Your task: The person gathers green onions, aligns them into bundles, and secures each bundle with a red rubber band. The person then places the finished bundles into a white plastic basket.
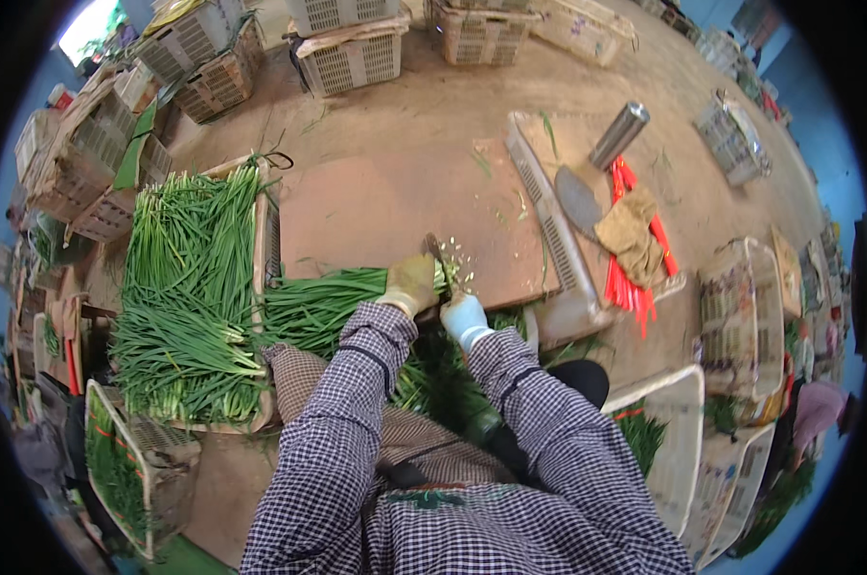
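My left hand (410, 282), in a yellowish work glove, is closed around a bundle of green garlic chives (325, 295) lying on the front of a brown board (404, 208). Gripped in my right hand (464, 316), which wears a light blue glove, is a knife (433, 246) whose dark blade crosses the bundle's pale stem ends. Small cut stem pieces (458, 262) are scattered just right of the blade. A crate heaped with more chives (189, 244) adjoins the board on the left.
Right of the board, an upturned plastic crate (548, 215) bears a steel cylinder (620, 135), a dark rounded blade (577, 201), a tan cloth glove (631, 233) and red strips (624, 287). Crates of chives stand at lower left (146, 460) and lower right (692, 438). Stacked crates (350, 65) stand beyond.
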Motion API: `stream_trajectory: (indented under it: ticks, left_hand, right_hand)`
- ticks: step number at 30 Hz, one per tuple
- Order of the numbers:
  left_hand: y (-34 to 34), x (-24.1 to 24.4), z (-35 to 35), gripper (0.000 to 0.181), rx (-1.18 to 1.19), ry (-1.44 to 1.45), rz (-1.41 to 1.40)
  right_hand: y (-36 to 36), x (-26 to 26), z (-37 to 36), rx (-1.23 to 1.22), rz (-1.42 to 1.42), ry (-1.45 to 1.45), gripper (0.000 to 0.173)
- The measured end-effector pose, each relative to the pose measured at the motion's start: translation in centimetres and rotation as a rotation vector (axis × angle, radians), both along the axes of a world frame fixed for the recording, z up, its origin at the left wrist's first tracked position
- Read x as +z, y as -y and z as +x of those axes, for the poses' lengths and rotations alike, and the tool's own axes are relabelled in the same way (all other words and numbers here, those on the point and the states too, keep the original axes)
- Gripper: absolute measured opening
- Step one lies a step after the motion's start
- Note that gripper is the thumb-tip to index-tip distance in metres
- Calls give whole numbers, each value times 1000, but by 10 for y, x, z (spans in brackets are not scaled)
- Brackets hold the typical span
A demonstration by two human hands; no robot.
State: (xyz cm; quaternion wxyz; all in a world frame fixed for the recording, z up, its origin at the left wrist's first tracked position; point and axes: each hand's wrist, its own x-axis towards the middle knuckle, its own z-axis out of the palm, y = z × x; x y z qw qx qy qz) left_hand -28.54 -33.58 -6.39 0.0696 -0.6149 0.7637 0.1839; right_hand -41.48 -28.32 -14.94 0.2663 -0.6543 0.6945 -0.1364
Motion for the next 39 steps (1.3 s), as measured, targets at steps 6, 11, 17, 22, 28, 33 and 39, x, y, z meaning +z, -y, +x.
stream_trajectory:
  ticks: [6, 11, 17, 22, 28, 33, 39]
  left_hand:
    - [6, 11, -10, 52, -16, 36, 57]
    - [5, 14, 23, 71, -47, -185, 49]
    - [-10, 60, 70, 80, -96, -422, 39]
    - [-22, 82, 68, 75, -53, -647, 86]
    - [-17, 83, 85, 72, 43, -710, -10]
    - [-13, 75, 87, 71, 14, -743, -82]
    - [-27, 43, 47, 70, -51, -481, -336]
  right_hand:
    - [-35, 31, -17, -20, 223, -16, 31]
    - [-40, 41, -38, 22, 221, 59, 32]
    - [19, 73, -89, 118, 0, -87, 26]
    - [105, 27, -122, 164, -149, -248, 22]
    - [66, 36, -98, 563, 46, -145, 28]
    - [28, 58, -110, 621, 21, 4, 24]
    - [71, 9, -118, 225, -474, -630, 18]
